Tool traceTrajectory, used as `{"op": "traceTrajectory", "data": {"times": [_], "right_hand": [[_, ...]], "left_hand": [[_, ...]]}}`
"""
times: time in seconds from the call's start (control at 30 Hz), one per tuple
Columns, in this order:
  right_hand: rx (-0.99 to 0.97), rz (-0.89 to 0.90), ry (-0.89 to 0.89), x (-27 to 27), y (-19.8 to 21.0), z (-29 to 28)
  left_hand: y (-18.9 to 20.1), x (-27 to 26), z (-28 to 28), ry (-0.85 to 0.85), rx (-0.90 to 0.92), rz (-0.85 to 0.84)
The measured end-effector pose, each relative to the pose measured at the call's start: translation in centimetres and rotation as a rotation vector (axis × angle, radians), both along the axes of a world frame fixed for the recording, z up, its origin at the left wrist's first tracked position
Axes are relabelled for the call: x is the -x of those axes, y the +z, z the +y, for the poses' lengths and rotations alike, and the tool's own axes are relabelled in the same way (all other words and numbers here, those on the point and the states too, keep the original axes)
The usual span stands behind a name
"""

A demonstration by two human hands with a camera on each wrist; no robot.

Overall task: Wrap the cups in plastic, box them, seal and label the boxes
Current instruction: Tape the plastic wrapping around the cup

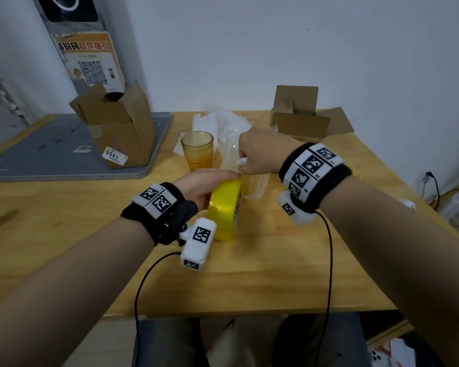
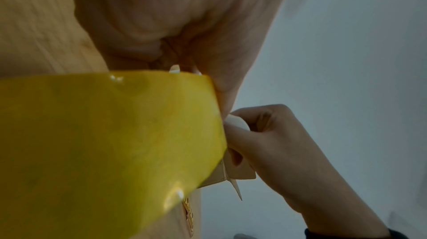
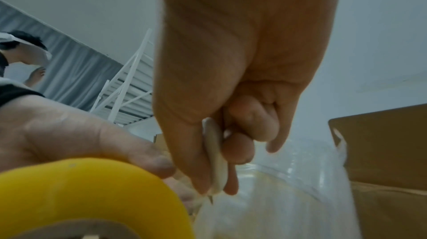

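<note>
Head view, itemised: a large roll of glossy yellow packing tape (image 1: 224, 207) is stood on edge on the light wooden table (image 1: 276, 260), gripped over its top by the left hand (image 1: 204, 185), whose fingers are curled round the rim. A small white cutter with a short blade tip (image 3: 213, 159) is held in the right hand (image 1: 260, 152), the fingers being closed round it just beyond the roll; the two hands are nearly touching. A cup wrapped in clear plastic film (image 1: 245, 165) is recorded directly behind the roll, partly hidden by both hands. An unwrapped amber ribbed glass cup (image 1: 197, 149) is stood just left of it, with crumpled clear plastic sheets (image 1: 220, 120) behind. An open brown cardboard box bearing a printed sticker (image 1: 119, 128) is placed on a grey mat (image 1: 37, 144) at the left; a second open brown cardboard box (image 1: 300, 117) is set at the right rear. Whether a tape strip is already pulled free cannot be told. Hazards judged: the blade is close to the left fingertips, so a slip could nick them; a cut made too near the wrap could slit the film; the roll, balanced on edge, could tip if released.
</note>
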State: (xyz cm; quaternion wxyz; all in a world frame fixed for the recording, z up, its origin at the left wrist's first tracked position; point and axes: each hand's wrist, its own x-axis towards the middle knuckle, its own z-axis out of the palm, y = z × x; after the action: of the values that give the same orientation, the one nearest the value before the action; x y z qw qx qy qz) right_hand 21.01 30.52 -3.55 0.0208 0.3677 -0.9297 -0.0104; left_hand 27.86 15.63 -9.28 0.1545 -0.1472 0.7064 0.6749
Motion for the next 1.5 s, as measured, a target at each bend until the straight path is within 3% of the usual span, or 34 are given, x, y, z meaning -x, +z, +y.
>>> {"op": "traceTrajectory", "data": {"times": [0.37,0.5,0.63,0.83,0.93,1.03,1.07,1.13,1.23,1.3,1.5], "right_hand": [[0.049,-0.005,0.019,0.8,-1.3,1.6],[0.041,-0.077,-0.014,1.3,-2.5,2.2],[0.190,-0.262,-0.049,1.6,-4.8,3.1],[0.178,-0.646,-0.242,2.0,-8.3,5.2],[0.045,-0.598,-0.295,1.3,-9.5,5.6],[-0.019,-0.538,-0.463,0.7,-8.9,5.4],[0.025,-0.526,-0.504,0.6,-8.3,5.3],[0.324,-0.559,-0.499,0.5,-7.2,4.9],[0.792,-0.711,-0.290,-0.5,-5.6,3.8],[0.832,-0.705,-0.206,-1.0,-5.5,2.8],[1.069,-0.585,-0.250,-1.3,-6.6,1.4]], "left_hand": [[0.0,-0.4,-0.4,-0.064,0.014,0.024],[-0.4,-0.9,-1.2,-0.076,0.049,0.014],[-0.3,-1.5,-1.1,-0.037,0.023,0.027],[-0.5,-1.8,-0.9,-0.012,-0.042,0.068],[-0.5,-2.0,-0.7,0.012,-0.103,0.103],[-0.9,-2.1,-0.3,0.028,-0.108,0.162],[-1.0,-2.1,-0.2,0.036,-0.102,0.180],[-1.3,-2.1,-0.1,0.051,-0.102,0.201],[-1.4,-2.1,0.3,0.065,-0.111,0.225],[-1.5,-2.1,0.5,0.074,-0.143,0.244],[-1.8,-1.9,0.5,0.099,-0.198,0.272]]}}
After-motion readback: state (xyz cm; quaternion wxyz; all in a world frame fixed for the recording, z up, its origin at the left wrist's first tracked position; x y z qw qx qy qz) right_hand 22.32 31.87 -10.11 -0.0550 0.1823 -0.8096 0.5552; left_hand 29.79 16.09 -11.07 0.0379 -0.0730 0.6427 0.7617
